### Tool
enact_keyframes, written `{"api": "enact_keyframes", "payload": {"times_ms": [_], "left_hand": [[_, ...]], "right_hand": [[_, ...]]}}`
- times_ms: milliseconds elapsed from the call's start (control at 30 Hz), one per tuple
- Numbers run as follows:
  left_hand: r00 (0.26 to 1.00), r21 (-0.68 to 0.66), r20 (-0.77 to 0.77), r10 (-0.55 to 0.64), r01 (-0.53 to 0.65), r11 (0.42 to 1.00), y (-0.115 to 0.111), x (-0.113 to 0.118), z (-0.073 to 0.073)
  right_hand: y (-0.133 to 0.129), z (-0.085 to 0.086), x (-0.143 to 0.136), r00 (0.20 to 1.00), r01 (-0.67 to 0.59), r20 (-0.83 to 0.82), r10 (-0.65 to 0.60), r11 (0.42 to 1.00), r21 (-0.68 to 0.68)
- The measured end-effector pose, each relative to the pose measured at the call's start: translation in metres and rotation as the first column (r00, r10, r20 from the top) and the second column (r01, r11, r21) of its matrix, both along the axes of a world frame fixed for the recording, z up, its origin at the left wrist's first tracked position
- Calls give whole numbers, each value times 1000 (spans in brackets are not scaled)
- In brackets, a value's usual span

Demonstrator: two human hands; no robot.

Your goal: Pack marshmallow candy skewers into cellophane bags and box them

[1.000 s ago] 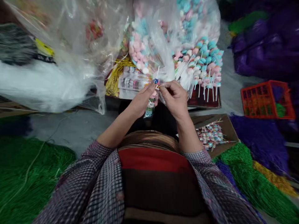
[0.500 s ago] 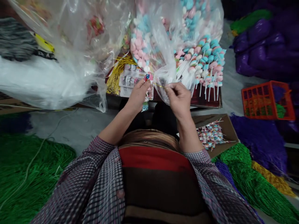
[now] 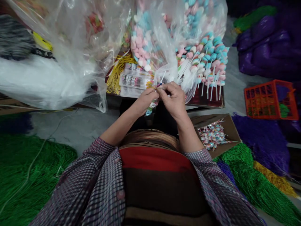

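My left hand is closed around a marshmallow lollipop in a clear printed wrapper. Its white stick points up past my fingers, and the wrapped candy hangs below them. Fingertips of my right hand pinch a gold twist tie at the gathered neck of the wrapper, touching the left fingertips. Most of the tie is hidden by the fingers. Just beyond lie flat printed wrappers and a bundle of gold twist ties. Unwrapped marshmallow sticks are piled to the right on the table.
Clear bags of pink, blue and white marshmallows stand at the back. A cardboard box of wrapped lollipops sits low at my right, near an orange crate. Green strands cover the floor at left.
My right hand has moved left with the gold twist tie, from apart to against the wrapper's neck at my left fingertips. The lollipop has tilted, its stick now leaning right.
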State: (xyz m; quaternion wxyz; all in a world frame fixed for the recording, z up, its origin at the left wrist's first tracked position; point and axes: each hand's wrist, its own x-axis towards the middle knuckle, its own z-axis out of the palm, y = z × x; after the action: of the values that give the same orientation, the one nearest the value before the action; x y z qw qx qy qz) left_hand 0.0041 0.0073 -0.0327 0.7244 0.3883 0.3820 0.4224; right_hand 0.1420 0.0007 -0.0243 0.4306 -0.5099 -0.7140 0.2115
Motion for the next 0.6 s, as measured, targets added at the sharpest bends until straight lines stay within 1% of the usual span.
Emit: {"api": "enact_keyframes", "payload": {"times_ms": [33,100,233,333,467,533,600], "left_hand": [[999,-32,43,18,-17,999,0,1,0],[991,-90,100,91,-83,993,0,3,-4],[966,-133,85,243,-231,964,2,8,-15],[948,-126,93,305,-293,948,4,9,-18],[922,-95,127,366,-356,930,6,11,-17],[923,-60,115,367,-362,930,7,12,-18],[932,-18,82,353,-353,936,8,11,-20]], "right_hand": [[1,-1,1,1000,4,26,-4,1000,14],[1,-4,2,997,15,78,-19,999,49],[0,-9,0,989,45,137,-60,993,112],[-2,-10,-3,984,94,137,-110,988,121],[-5,-9,-6,980,156,107,-167,983,98],[-6,-9,-6,980,179,72,-184,981,70],[-5,-11,-4,986,169,-12,-168,986,5]]}}
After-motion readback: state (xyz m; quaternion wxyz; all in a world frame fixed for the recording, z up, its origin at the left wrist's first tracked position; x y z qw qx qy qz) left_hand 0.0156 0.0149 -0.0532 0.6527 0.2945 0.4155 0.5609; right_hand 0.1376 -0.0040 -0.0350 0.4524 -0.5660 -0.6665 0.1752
